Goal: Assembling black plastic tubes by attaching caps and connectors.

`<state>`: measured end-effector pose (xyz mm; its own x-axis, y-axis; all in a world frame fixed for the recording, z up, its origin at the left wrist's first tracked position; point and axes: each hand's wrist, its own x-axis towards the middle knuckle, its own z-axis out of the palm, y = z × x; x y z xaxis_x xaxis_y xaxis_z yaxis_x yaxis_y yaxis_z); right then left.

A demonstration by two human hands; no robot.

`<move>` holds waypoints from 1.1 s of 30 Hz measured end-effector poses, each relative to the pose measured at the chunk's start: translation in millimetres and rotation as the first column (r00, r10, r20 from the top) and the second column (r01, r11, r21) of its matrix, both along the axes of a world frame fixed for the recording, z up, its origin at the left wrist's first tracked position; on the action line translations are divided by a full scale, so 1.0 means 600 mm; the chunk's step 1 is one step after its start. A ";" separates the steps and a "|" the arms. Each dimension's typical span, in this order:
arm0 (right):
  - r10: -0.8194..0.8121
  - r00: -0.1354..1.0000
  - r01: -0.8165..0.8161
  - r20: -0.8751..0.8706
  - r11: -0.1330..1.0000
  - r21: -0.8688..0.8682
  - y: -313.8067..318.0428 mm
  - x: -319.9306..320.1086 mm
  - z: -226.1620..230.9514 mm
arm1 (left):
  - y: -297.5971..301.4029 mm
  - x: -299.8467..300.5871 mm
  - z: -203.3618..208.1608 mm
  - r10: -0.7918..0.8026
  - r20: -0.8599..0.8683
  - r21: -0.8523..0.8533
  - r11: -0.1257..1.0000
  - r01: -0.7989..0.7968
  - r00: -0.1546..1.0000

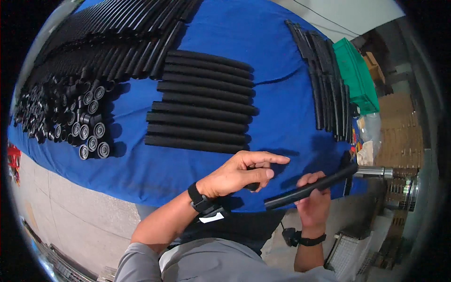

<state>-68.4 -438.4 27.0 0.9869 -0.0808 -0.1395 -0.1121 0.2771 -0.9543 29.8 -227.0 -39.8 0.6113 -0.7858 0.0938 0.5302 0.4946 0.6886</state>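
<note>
My right hand (314, 203) grips a black tube (296, 193) at about its middle. The tube slants up to the right, over the near edge of the blue-covered table (188, 176). Its upper right end looks slightly thicker, perhaps from a fitting. My left hand (237, 174) is beside the tube's left end, apart from it. Its index finger points right, while the other fingers curl round a small black part (252, 186), mostly hidden beneath them. Just beyond my left hand lies a row of several black tubes (202, 105), side by side.
A heap of small black round fittings (84, 130) covers the table's left side. Behind it are stacked many black tubes (127, 28). More tubes with joints (324, 89) lie at the right edge, near a green crate (355, 75) and stacked cardboard (398, 131). A metal cylinder (376, 172) juts in at right.
</note>
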 end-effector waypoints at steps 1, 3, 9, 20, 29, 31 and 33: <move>-0.006 0.995 0.053 -0.104 0.891 0.452 -0.002 -0.001 0.005 | 0.000 -0.001 0.003 -0.030 0.058 0.053 0.998 0.027 0.998; -0.119 0.969 0.220 -0.218 0.820 0.528 0.019 -0.009 -0.013 | 0.000 -0.002 0.004 -0.096 0.168 0.162 0.984 0.069 0.981; -0.061 0.929 0.340 -0.365 0.530 0.777 0.044 -0.017 -0.084 | -0.007 -0.006 -0.006 -0.062 0.264 0.088 0.995 0.040 0.963; -0.192 0.897 0.419 -0.398 0.656 0.628 0.043 -0.009 -0.097 | -0.001 -0.003 -0.008 -0.073 0.128 0.039 0.997 0.069 0.989; -0.284 0.815 0.541 -0.504 0.684 0.489 0.067 0.007 -0.069 | 0.003 0.001 0.000 -0.123 0.106 0.060 0.991 0.117 0.987; -0.171 0.904 0.374 -0.392 0.761 0.530 0.048 -0.004 -0.099 | 0.003 -0.002 -0.001 -0.086 0.079 -0.005 0.996 0.086 0.993; -0.133 0.920 0.330 -0.369 0.772 0.544 0.044 -0.006 -0.102 | -0.002 -0.003 0.000 -0.054 0.137 -0.016 0.998 0.057 0.989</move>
<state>-72.0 -412.0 -34.2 0.8517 -0.1069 -0.5130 -0.2142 0.8224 -0.5271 27.9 -228.1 -39.9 0.5471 -0.8154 0.1892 0.4589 0.4811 0.7469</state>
